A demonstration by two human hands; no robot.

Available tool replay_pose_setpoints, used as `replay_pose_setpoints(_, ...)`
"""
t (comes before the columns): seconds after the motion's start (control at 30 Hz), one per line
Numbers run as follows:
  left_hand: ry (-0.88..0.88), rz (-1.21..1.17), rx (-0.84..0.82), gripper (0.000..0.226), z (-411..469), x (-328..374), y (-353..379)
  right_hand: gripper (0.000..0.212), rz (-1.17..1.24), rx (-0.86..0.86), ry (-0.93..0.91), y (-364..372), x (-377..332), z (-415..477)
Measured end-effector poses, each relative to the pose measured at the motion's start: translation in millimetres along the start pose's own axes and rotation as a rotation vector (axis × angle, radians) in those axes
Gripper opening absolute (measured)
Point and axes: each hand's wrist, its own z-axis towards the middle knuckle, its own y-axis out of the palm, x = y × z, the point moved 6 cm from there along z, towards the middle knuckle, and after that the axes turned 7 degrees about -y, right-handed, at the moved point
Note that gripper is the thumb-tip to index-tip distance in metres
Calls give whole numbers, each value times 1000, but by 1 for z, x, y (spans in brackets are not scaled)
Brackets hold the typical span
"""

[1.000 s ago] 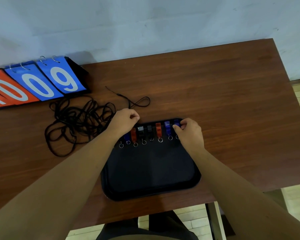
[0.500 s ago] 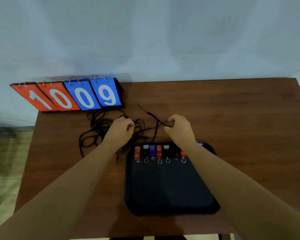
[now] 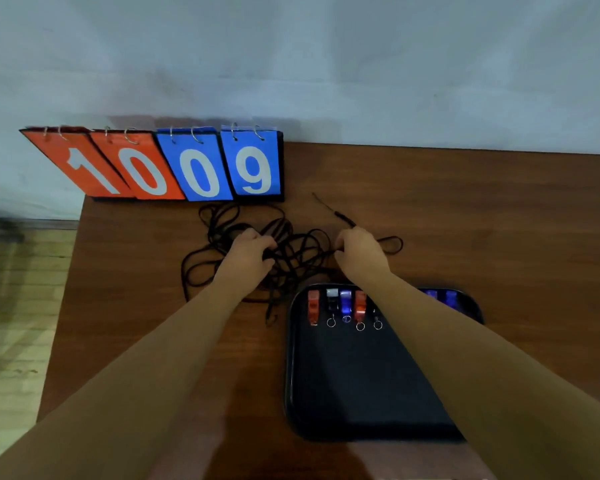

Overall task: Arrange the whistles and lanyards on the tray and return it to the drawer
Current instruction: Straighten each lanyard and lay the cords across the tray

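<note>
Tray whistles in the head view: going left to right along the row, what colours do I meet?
First orange whistle, white-topped black whistle, blue whistle, second orange whistle, right forearm, pair of blue whistles.

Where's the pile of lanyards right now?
In the head view, the black lanyards lie tangled on the table, left of centre, between the flip scoreboard and the black tray, gripped by the left hand and right hand.

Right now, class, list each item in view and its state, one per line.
Black tangled lanyard cords: heaped on the brown wooden table.
Red, black and blue plastic whistles: lined up along the black plastic tray's far edge.
Left grip: holds the cords.
Right grip: pinches one cord.
Orange-and-blue flip scoreboard: shows 1009.
</note>
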Motion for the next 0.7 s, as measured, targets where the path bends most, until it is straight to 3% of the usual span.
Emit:
replay_pose_setpoints(0.1,15,-50,19,27,3,3,-6,16,11,46,26,-6,3,-6)
replay_pose_setpoints(0.2,31,-158,73,32,-2,8,-20,7,178,137,77,-26,1,-14)
replay_pose_setpoints(0.3,98,-275,113,33,-5,29,-41,5,326,214,15,-54,-17,-24)
replay_pose_setpoints(0.47,318,-453,-104,49,-21,101,-70,9,390,212,-147,-99,-60,-47)
replay_pose_setpoints(0.53,342,-500,-157,37,-28,119,-78,8,396,238,-184,-117,-70,-58)
replay_pose_setpoints(0.6,349,-485,-103,16,-32,126,-89,6,400,282,-185,-135,-74,-68)
replay_pose_setpoints(0.7,298,-493,-48,19,-46,125,-105,7,419,336,-138,-156,-68,-82)
